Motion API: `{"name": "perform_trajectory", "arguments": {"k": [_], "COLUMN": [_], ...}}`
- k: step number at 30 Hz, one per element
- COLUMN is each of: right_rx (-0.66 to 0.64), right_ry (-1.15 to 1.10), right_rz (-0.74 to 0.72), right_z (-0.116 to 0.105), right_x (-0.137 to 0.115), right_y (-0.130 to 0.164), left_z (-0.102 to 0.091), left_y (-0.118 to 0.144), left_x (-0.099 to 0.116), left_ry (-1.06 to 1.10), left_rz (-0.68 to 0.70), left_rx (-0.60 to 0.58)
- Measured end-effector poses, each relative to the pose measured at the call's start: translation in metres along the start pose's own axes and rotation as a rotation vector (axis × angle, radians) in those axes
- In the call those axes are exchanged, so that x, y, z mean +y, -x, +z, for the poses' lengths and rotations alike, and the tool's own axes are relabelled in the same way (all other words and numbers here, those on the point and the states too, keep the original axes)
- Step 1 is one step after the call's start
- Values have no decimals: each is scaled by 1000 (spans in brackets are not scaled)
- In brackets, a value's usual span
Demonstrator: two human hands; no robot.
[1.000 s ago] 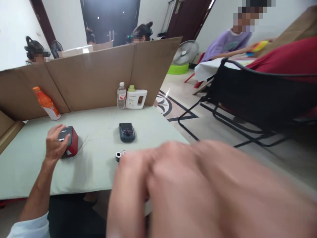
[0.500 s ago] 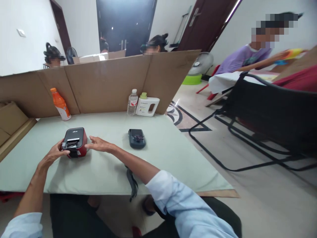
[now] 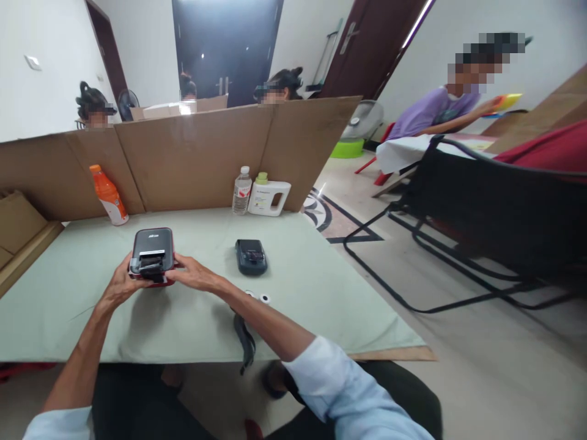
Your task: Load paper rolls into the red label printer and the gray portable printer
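The red printer's [image 3: 153, 256] lower sides are hidden behind both hands — left hand [image 3: 120, 286], right hand [image 3: 195, 278] — its label too small to read.

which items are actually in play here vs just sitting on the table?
In hand:
- red and black device, held between left hand and right hand

Lying about:
- dark blue device
- two small rolls by the right forearm
- orange bottle
- water bottle
- white jug

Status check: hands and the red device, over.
Both hands, left and right, grip the red device on the table. Dark device apart, right. Nothing blocking.
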State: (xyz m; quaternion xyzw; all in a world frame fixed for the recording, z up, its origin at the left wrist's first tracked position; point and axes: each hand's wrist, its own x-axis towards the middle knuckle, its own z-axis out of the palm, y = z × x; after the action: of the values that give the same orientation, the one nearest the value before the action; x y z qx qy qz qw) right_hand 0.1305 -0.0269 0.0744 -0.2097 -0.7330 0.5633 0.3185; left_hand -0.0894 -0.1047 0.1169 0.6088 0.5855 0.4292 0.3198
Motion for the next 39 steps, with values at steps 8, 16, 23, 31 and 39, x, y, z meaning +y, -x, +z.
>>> {"name": "perform_trajectory", "arguments": {"k": [8,16,23,31,39], "right_rx": [92,96,104,158,198], "right_ry": [52,-32,80,269,257], "right_rz": [57,72,76,22,51], "right_z": [-77,-97,-102,-98,-95], "right_x": [-8,14,17,20,19], "right_y": [56,80,82,84,85], "left_z": [88,113,94,106,91], "left_y": [-36,-39,-37,-28,-26], "left_x": [4,-12,-41,-43,-33], "left_ry": [31,-81,-15,-83,-393], "left_rz": [153,184,118,221,473], "left_rx": [-113,-145,-220,-41,-12]}}
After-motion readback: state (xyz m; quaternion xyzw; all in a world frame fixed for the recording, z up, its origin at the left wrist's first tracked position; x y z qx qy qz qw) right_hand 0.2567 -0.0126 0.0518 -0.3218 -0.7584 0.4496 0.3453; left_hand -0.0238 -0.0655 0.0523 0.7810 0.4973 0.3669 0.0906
